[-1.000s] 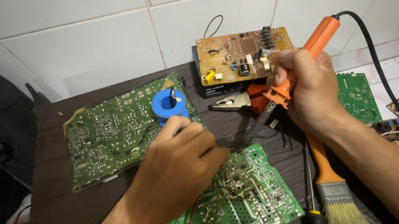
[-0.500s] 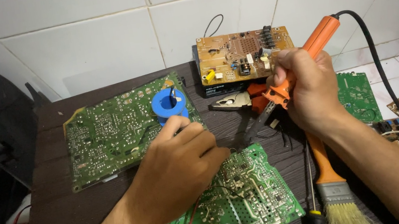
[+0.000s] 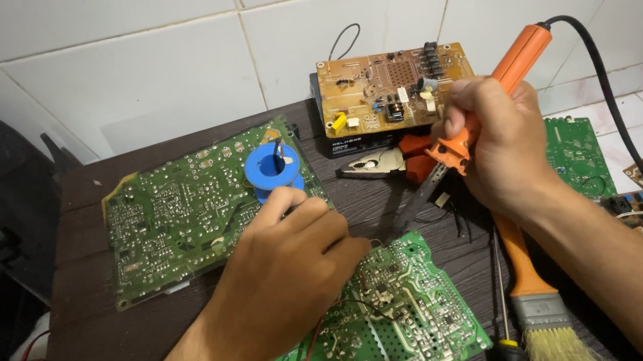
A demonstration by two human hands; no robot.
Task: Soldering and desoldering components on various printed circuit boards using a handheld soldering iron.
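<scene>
Soldering iron [image 3: 493,102] clamped in right hand [image 3: 496,145], tip angled down-left toward near green board [image 3: 404,324] on bench [image 3: 102,334]. Left hand [image 3: 290,278] closed, resting on that board's left edge; held item hidden. Blue solder spool [image 3: 273,171] just beyond left hand, on far-left board [image 3: 177,210].

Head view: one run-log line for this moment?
right hand: grips orange-handled soldering iron | left hand: on small green circuit board, beside blue solder spool

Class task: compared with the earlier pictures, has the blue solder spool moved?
No. The blue solder spool sits on the same corner of the large green circuit board, beside the brown board.
</scene>
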